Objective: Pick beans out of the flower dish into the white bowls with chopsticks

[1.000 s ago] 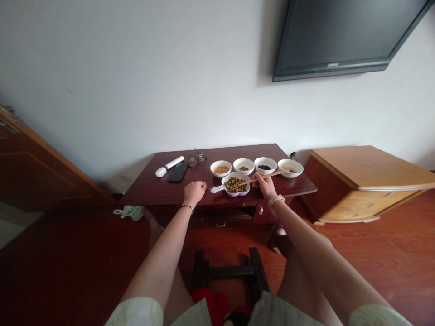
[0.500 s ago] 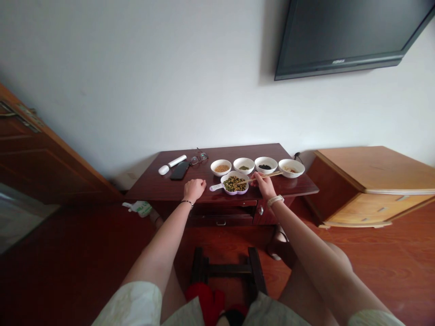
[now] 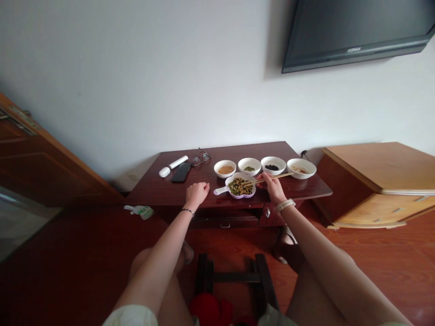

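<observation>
Against a pale wall (image 3: 170,81), a dark tabletop (image 3: 149,190) is lined with four white bowls (image 3: 249,162), a lilac-edged dish (image 3: 242,196) of mixed beans (image 3: 238,186) set on their near side. Chopsticks (image 3: 252,182) are gripped by the right hand (image 3: 273,186), tips angled left into the beans; the left hand (image 3: 197,194) is kept curled closed, left of the dish's handle (image 3: 221,190).
</observation>
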The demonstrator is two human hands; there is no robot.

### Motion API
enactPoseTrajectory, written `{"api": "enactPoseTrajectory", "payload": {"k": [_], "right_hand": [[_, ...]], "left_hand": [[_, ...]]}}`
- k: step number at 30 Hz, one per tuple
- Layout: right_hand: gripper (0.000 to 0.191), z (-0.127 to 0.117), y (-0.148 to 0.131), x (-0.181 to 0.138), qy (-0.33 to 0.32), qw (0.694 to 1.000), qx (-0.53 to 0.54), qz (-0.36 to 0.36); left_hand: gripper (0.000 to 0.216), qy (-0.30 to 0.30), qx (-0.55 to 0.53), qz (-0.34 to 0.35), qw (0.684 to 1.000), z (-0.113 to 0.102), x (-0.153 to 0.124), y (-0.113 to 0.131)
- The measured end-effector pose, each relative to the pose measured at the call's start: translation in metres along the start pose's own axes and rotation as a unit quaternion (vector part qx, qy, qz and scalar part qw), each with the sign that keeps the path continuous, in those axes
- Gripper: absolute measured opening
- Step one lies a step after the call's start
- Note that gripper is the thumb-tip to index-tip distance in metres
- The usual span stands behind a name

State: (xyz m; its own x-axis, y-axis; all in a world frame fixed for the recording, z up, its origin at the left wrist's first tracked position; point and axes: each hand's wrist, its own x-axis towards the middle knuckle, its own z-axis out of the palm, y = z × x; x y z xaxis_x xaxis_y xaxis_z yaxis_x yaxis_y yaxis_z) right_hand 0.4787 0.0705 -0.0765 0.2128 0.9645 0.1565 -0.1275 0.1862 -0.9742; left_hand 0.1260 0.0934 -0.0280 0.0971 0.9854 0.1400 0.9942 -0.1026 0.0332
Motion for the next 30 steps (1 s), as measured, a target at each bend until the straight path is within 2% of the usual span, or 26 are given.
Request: {"api": "enactPoseTrajectory", "payload": {"k": [4,9,15,22,30], "right_hand": [[0.062,0.005,-0.002,0.004,0.007,1.000,-0.013,0.006],[0.060,0.015,-0.014,0.014,0.022,0.999,-0.045,-0.019],[0.061,0.031,-0.025,0.030,-0.001,0.995,-0.091,-0.044],[0.060,0.050,-0.027,0.039,-0.055,0.985,-0.153,-0.053],[0.058,0.060,-0.029,0.041,-0.082,0.972,-0.214,-0.054]], "left_hand": [[0.056,0.005,-0.001,0.008,1.000,0.005,0.002,-0.004],[0.056,0.009,-0.008,0.008,1.000,0.011,0.008,-0.007],[0.056,0.012,-0.025,-0.003,1.000,0.020,0.021,-0.006],[0.063,-0.010,-0.097,0.069,0.993,0.017,0.041,0.005],[0.057,-0.027,-0.121,0.144,0.982,0.017,0.040,0.007]]}}
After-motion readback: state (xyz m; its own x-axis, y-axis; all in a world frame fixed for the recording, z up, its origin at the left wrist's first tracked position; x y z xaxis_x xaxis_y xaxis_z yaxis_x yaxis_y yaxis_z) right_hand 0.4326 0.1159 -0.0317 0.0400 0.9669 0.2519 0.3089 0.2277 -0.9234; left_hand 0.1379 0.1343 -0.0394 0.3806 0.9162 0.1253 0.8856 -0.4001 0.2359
